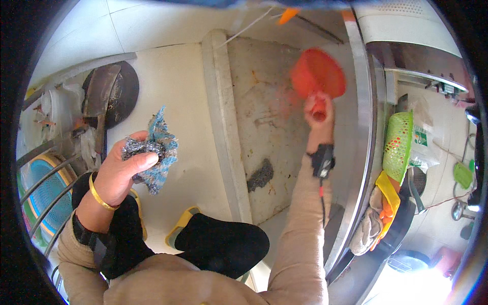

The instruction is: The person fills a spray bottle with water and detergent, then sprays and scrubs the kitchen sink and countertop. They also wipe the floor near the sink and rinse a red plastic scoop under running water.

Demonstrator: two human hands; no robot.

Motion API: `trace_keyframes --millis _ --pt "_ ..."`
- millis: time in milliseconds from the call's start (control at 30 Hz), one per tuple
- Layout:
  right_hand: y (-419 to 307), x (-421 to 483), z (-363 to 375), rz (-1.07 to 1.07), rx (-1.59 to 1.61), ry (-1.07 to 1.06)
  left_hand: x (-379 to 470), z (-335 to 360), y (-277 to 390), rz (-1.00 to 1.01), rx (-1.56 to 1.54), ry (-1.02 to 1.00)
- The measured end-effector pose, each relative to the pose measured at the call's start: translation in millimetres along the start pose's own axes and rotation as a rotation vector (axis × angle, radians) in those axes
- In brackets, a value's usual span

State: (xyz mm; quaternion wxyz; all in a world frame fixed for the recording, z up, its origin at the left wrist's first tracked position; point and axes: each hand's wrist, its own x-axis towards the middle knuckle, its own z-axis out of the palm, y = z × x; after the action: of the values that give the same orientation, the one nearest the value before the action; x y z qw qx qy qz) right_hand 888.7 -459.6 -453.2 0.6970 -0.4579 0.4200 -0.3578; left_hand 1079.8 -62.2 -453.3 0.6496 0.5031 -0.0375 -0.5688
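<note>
My left hand (116, 169) grips a steel wool scourer (139, 148) together with a ragged blue and grey cloth (166, 141), thumb pressed on top. Both are held in the air over the pale tiled floor. A red plastic dipper (316, 76) is in my right hand (323, 127), which wraps its hollow handle; the dipper is blurred. Below and to its left lies a stained slab (263, 133) with a dark grey patch (261, 175) of grime or grit. A raised curb (223, 126) borders the slab on its left.
At left, a metal rack (53, 160) holds a blue basket (45, 194); a cleaver (101, 91) overlaps a dark round pan (127, 87). A metal counter edge (366, 160) runs along the right. Beyond it are a green strainer basket (398, 145) and orange-yellow gloves (387, 209).
</note>
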Motion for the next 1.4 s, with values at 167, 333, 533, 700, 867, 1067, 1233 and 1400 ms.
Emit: trace_keyframes --millis 167,333,533,700,867,1067,1233,1400 --pt "-53 85 42 0.367 0.463 -0.207 -9 -2 1 0.029 -0.018 0.023" --pt "-51 100 35 0.472 0.633 -0.309 -13 -10 5 0.02 0.01 0.004" --pt "26 11 -19 0.313 0.317 -0.188 -4 -14 3 0.025 -0.075 -0.013" --pt "80 -68 -98 0.527 0.162 -0.061 11 -19 -2 -0.001 -0.134 -0.067" --pt "94 -132 -144 0.774 0.079 -0.108 24 -22 -8 0.009 -0.147 -0.056" --pt "84 -181 -138 0.56 -0.057 0.064 34 -14 -6 0.021 -0.1 -0.079" --pt "61 -144 -182 0.043 0.11 0.174 39 -11 -12 -0.03 0.007 -0.035" --pt "-13 -123 -286 -0.002 1.16 0.306 33 -23 -10 -0.054 -0.045 -0.123"
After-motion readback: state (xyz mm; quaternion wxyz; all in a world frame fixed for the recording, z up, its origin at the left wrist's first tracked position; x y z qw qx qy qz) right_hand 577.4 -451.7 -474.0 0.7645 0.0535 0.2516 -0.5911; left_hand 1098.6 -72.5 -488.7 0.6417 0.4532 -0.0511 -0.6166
